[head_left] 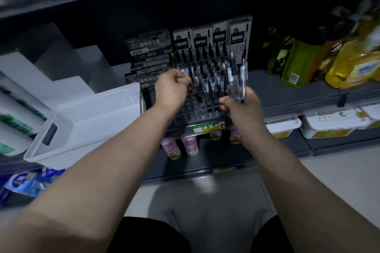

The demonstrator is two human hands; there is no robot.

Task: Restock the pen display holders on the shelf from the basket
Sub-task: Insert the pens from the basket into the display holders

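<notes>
Two bare hands work at the clear pen display holder (190,114), which stands on the dark shelf (287,88) directly ahead of the person. Its perforated base shows open sockets along the front rows, while black-tipped standing pens (205,76) fill the rows behind. The left hand (171,89) hovers over the holder's left side, fingers curled; it appears to pinch a single pen (185,73) with a clear barrel, though motion blur makes the grasp hard to confirm. The right hand (243,104) is at the holder's right front corner, fingers and thumb wrapped round the lower ends of a bundle of pens (236,80), whose clip ends point upward and fan slightly apart. The white perforated basket (86,121) rests on the shelf just left of the holder, tilted toward the viewer, with a slot handle in its near wall.

Behind the holder, upright pen cartons (200,38) marked 0.5 stand in a row; stacked flat boxes (147,52) labelled HQ35 lie to their left. A green-and-yellow price label (207,127) is fixed to the shelf edge below the holder. Yellow and green bottles (347,63) occupy the shelf's right end, well apart from the hands. Pink cans (191,147) stand on the lower shelf, and white tubs (329,126) sit to their right.
</notes>
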